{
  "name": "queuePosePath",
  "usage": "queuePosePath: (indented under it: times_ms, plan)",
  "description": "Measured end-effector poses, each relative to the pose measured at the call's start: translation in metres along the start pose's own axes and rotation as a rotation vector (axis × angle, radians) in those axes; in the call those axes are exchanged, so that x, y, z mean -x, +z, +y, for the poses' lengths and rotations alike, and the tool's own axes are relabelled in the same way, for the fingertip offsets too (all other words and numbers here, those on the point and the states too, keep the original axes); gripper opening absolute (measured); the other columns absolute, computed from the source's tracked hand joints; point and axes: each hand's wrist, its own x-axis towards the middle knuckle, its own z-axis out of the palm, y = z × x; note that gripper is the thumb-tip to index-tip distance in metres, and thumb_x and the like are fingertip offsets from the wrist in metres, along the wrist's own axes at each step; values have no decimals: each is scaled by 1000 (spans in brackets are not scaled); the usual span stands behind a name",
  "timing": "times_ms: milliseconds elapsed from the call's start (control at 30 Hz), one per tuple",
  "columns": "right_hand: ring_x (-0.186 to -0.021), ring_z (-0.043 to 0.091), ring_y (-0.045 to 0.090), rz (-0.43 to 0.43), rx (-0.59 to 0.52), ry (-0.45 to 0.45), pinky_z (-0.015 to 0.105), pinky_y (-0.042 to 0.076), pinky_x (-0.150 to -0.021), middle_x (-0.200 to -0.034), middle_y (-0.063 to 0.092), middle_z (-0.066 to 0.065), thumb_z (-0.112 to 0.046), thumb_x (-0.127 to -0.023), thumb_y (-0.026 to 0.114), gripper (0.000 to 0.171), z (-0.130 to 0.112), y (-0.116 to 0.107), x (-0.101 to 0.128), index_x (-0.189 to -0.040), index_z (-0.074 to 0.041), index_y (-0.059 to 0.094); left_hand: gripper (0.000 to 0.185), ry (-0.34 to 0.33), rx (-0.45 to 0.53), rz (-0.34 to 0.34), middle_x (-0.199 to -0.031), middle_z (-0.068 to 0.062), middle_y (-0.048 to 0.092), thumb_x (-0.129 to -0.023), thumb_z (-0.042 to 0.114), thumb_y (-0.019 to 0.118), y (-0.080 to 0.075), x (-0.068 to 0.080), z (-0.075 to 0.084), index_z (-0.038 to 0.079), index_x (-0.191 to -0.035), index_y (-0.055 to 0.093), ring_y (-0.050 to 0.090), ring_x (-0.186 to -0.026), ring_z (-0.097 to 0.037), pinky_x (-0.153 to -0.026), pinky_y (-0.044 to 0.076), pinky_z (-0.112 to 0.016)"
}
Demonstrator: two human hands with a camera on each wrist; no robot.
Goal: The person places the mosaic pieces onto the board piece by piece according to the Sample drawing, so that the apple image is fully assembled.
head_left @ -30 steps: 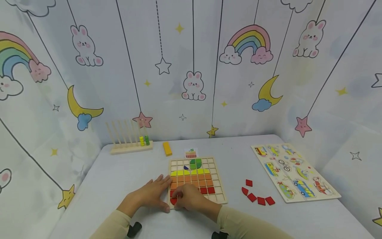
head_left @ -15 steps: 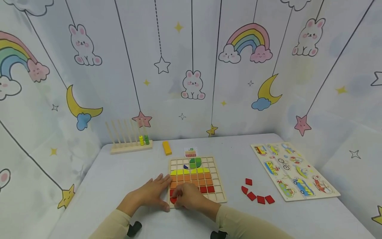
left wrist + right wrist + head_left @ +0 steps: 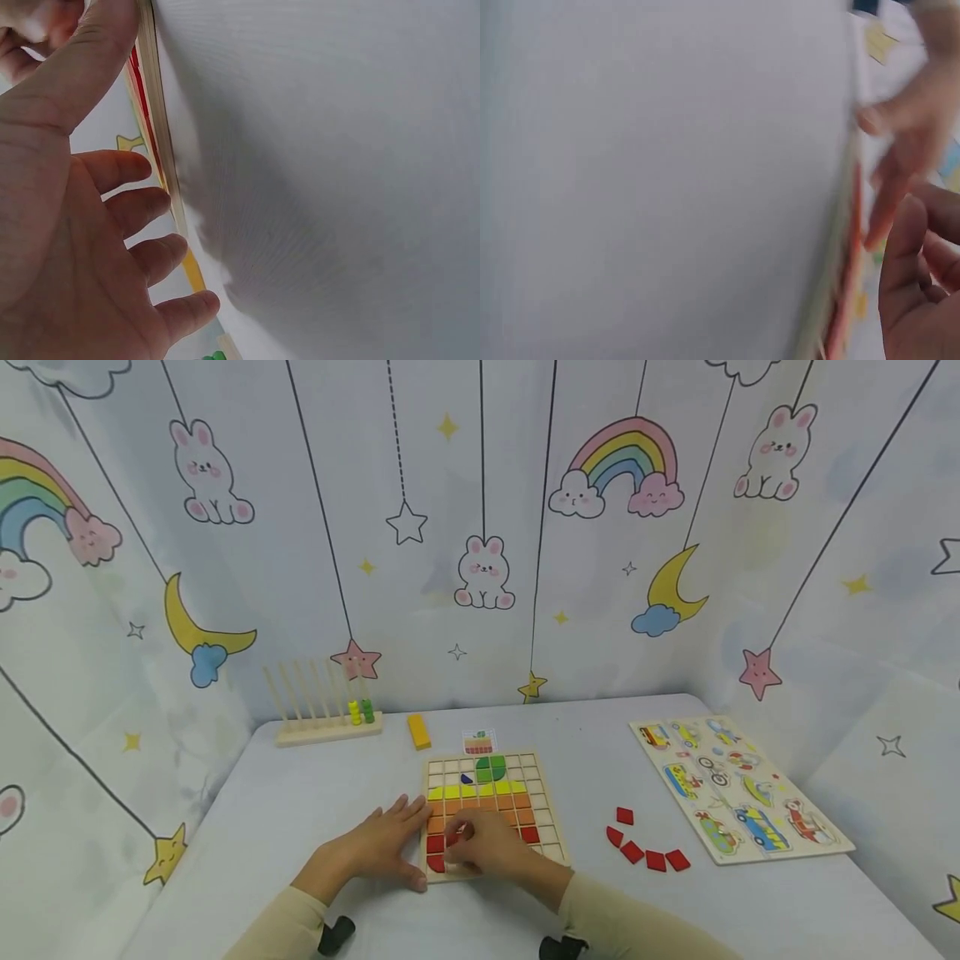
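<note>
In the head view a wooden grid board [image 3: 556,852] lies on the table, filled with orange, yellow, green and red tiles. A rounded red tile [image 3: 436,863] sits in its near left corner cell. My left hand [image 3: 378,846] rests along the board's left edge, fingers spread and thumb at the near corner. My right hand [image 3: 491,846] is over the board's near part, just right of that tile. Its fingers are loosely bent, and no tile shows between thumb and index finger [image 3: 937,210]. This hand hides some near cells. The right wrist view is blurred.
Several loose red tiles [image 3: 632,852] lie right of the board. Farther right is a vehicle puzzle board [image 3: 750,793]. Behind stand a picture card [image 3: 480,742], a yellow block [image 3: 419,732] and a peg rack [image 3: 330,731] with yellow and green beads.
My right hand has moved a little right and away from the corner tile, which now shows more fully in its cell. The left hand has stayed at the board's edge.
</note>
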Motion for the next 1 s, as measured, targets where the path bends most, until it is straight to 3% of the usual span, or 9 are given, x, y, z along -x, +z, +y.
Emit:
queuePosePath:
  times_ms: [133, 200, 300, 400, 533, 833, 933, 1000]
  plan:
    - [-76, 21, 61, 70, -245, 17, 30, 55, -65, -97, 64, 10, -16, -92, 75, 40, 24, -67, 16, -129, -3, 64, 111, -19, -11, -4, -168, -9, 28, -71, 60, 86, 0, 0, 1, 16, -160, 35, 18, -156, -39, -120, 20, -68]
    - [-86, 25, 62, 151, -282, 55, 32, 57, -74, -106, 65, 12, -17, -95, 72, 45, 43, -108, 29, -135, -2, 59, 109, -28, -14, -11, -168, -8, 28, -71, 59, 86, 0, 0, 2, 19, -160, 36, 18, -156, -38, -120, 19, -67]
    - [-91, 27, 62, 277, -198, 168, 33, 57, -77, -111, 66, 10, -18, -97, 70, 44, 75, -161, 51, -137, -3, 59, 107, -42, -9, -22, -167, -7, 29, -71, 58, 87, 1, -1, 2, 22, -159, 38, 18, -156, -37, -121, 19, -67]
    - [-88, 25, 60, 304, -9, 245, 33, 55, -73, -108, 64, 11, -20, -97, 70, 45, 102, -195, 65, -136, -2, 58, 105, -46, -18, -23, -167, -7, 30, -72, 58, 86, 2, -1, 1, 23, -159, 39, 18, -156, -38, -120, 19, -67]
    - [-82, 23, 57, 267, 158, 290, 32, 52, -67, -103, 63, 11, -22, -92, 75, 45, 121, -209, 69, -130, -3, 63, 104, -40, -22, -22, -167, -7, 30, -72, 60, 85, 3, -1, 0, 23, -158, 39, 18, -156, -39, -120, 19, -67]
    - [-90, 24, 56, 256, 327, 296, 33, 51, -70, -100, 64, 7, -15, -88, 77, 23, 124, -200, 62, -109, -10, 68, 102, -40, -6, -26, -168, -7, 29, -74, 61, 82, 2, 2, 3, 23, -158, 39, 17, -156, -39, -121, 17, -66]
    - [-86, 22, 57, 268, 290, 278, 32, 51, -68, -95, 64, 6, -13, -90, 75, 18, 123, -200, 60, -104, -9, 64, 101, -39, -22, -24, -168, -7, 29, -75, 62, 81, 1, 1, 2, 23, -158, 39, 17, -156, -39, -121, 17, -66]
    - [-82, 21, 60, 277, 172, 250, 30, 54, -68, -93, 66, 8, -13, -94, 72, 19, 122, -200, 58, -108, -5, 62, 101, -37, -27, -22, -167, -7, 29, -75, 63, 81, 2, 0, 0, 23, -158, 40, 17, -156, -39, -121, 17, -66]
